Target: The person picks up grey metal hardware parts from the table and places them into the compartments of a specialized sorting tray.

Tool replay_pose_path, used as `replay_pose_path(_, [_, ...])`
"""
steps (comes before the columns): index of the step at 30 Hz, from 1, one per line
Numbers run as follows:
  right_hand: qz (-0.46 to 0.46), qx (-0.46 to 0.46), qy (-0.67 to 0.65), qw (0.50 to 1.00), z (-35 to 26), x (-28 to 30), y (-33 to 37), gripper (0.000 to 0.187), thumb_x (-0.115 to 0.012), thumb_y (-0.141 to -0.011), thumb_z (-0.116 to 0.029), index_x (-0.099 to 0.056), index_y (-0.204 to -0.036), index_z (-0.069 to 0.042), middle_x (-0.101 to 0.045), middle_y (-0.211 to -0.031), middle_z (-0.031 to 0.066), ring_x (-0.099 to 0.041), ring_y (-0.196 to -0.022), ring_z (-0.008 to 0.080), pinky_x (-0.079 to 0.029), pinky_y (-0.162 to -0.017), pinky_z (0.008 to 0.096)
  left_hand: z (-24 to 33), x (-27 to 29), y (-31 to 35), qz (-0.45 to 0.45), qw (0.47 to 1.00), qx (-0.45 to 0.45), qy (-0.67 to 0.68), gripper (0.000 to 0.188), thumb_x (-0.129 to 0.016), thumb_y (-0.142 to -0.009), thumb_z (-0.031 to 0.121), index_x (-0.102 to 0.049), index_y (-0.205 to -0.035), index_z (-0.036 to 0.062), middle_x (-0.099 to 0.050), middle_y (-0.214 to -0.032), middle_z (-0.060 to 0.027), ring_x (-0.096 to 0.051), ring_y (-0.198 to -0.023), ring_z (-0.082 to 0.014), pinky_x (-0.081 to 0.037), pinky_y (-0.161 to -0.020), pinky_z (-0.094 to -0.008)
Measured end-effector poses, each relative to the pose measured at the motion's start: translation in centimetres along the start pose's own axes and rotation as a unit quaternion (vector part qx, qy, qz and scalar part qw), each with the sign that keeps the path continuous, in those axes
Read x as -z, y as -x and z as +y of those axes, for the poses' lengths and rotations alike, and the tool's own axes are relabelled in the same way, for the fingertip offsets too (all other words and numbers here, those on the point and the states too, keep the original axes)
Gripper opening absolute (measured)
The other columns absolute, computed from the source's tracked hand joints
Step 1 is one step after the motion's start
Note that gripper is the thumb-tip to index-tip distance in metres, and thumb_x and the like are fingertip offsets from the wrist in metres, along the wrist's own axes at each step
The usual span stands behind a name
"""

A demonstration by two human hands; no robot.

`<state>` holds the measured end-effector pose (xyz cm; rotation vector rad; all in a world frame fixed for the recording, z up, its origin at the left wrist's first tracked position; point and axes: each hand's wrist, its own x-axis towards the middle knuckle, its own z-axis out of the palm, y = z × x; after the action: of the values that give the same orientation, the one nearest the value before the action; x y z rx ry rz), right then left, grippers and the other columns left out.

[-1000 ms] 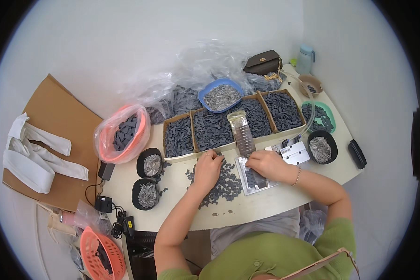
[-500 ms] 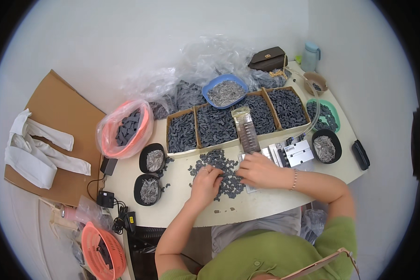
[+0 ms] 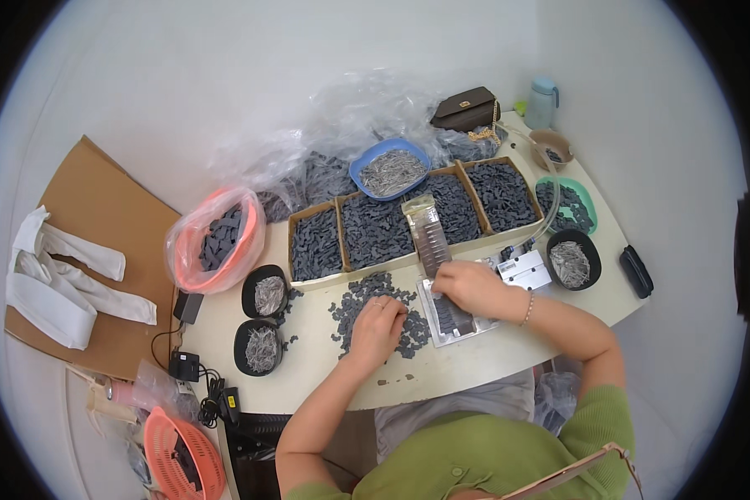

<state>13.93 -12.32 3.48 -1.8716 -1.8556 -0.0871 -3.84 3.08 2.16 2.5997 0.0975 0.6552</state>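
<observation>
Small dark grey plastic pieces lie in a loose pile point(image 3: 354, 296) on the table. My left hand point(image 3: 377, 327) rests over this pile, thumb and fingertips drawn together; whatever is between them is too small to make out. To its right is a flat metal fixture point(image 3: 438, 335) with a row of dark pieces in its middle. My right hand point(image 3: 473, 289) is above the fixture's far part, fingers bent and pinched downward, their tips partly hidden. Just beyond it, a clear slotted plastic strip point(image 3: 427, 233) leans against the front of the divided cardboard box point(image 3: 362, 272).
Two black bowls of metal pins point(image 3: 258, 348) stand left of the pile, another black bowl point(image 3: 573, 260) to the right. A silver metal block point(image 3: 523, 271) with a hose sits by it. Behind are a blue bowl point(image 3: 389, 169) and a green tray point(image 3: 592, 208); a lined orange basket point(image 3: 254, 218) is at left.
My right hand has moved from the pile's right edge to over the metal fixture, uncovering its near part. My left hand stays at the pile, shifted slightly. The whole view has shifted a little.
</observation>
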Motion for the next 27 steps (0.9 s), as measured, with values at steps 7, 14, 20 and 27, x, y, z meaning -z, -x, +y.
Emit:
replay_pose_path(7, [0.010, 0.102, 0.118, 0.988, -2.2, -0.3, 3.1, 0.031, -0.057, -0.076, -0.010, -0.062, -0.105, -0.001, -0.063, -0.111, 0.0102, -0.061, -0.099, 0.0219, -0.051, -0.084, 0.0337, 1.2, -1.3, -2.4, 0.044, 0.996, -0.009, 0.076, 0.012, -0.067, -0.076, -0.005, -0.062, -0.085, 0.0011, -0.061, -0.081, -0.0112, -0.063, -0.067, -0.0250, -0.050, -0.057, -0.0307])
replay_pose_path(14, [0.065, -0.060, 0.020, 0.996, 0.1, 4.6, 4.6, 0.037, -0.058, -0.075, 0.001, -0.061, -0.112, -0.006, -0.061, -0.117, 0.0131, -0.059, -0.106, 0.0302, -0.048, -0.089, 0.0399, 1.2, -3.6, -3.2, 0.016, 0.996, -0.086, -0.030, 0.020, -0.064, -0.073, 0.001, -0.066, -0.093, 0.0032, -0.063, -0.092, -0.0101, -0.063, -0.083, -0.0264, -0.053, -0.070, -0.0354])
replay_pose_path(20, [0.236, -0.294, 0.024, 0.926, 8.7, 11.4, 10.1, 0.020, -0.057, -0.083, -0.002, -0.065, -0.101, -0.004, -0.066, -0.103, 0.0135, -0.064, -0.091, 0.0295, -0.051, -0.078, 0.0374, 1.9, -2.7, -1.9, -0.054, 0.977, -0.170, -0.118, 0.038, -0.060, -0.077, 0.008, -0.058, -0.113, -0.0046, -0.057, -0.119, -0.0165, -0.055, -0.111, -0.0314, -0.047, -0.089, -0.0386])
replay_pose_path(27, [0.029, -0.438, 0.080, 0.895, 18.1, 12.7, 14.3, 0.017, -0.064, -0.079, -0.008, -0.067, -0.096, -0.006, -0.068, -0.095, 0.0134, -0.064, -0.086, 0.0305, -0.051, -0.077, 0.0394, 4.3, -3.1, 0.1, -0.136, 0.980, -0.097, -0.111, 0.077, -0.070, -0.079, 0.040, -0.042, -0.129, -0.0111, -0.040, -0.134, -0.0318, -0.039, -0.127, -0.0453, -0.038, -0.103, -0.0461])
